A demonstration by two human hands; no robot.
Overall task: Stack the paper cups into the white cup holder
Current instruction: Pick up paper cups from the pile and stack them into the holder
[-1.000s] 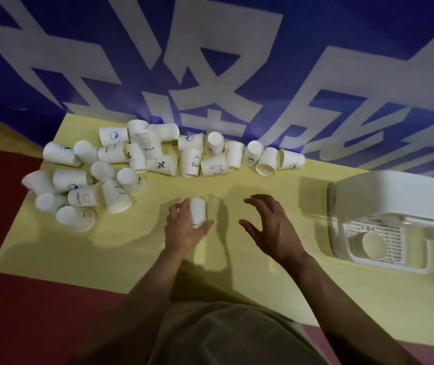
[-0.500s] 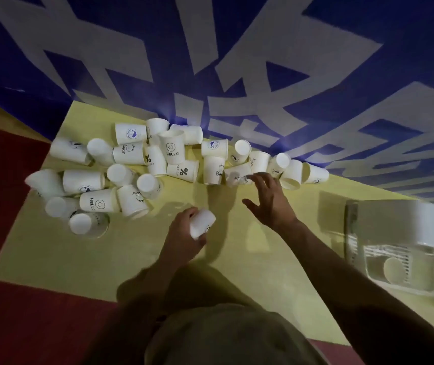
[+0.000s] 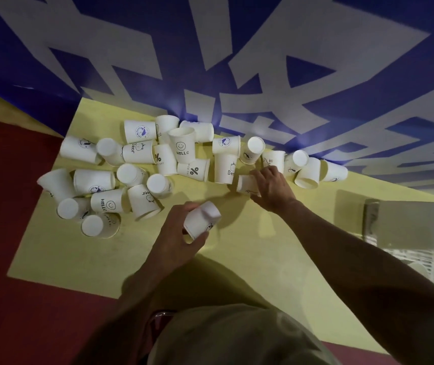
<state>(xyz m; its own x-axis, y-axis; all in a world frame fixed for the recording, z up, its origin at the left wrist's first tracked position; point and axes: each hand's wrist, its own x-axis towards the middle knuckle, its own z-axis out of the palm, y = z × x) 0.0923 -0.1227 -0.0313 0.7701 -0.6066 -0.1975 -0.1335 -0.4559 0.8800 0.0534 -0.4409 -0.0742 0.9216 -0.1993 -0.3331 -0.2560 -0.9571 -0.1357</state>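
Your right hand [image 3: 270, 189] has shot out from mid-mat to the pile at 12 o'clock and now curls fingers and thumb round a lying cup [image 3: 247, 183]. Your left hand [image 3: 176, 233] keeps its held cup [image 3: 202, 219] pinched, tilted, near centre. The holder [image 3: 410, 227] sits well apart at 3 o'clock, so expect nesting in hand first, with most cups [image 3: 142, 164] left to gather.
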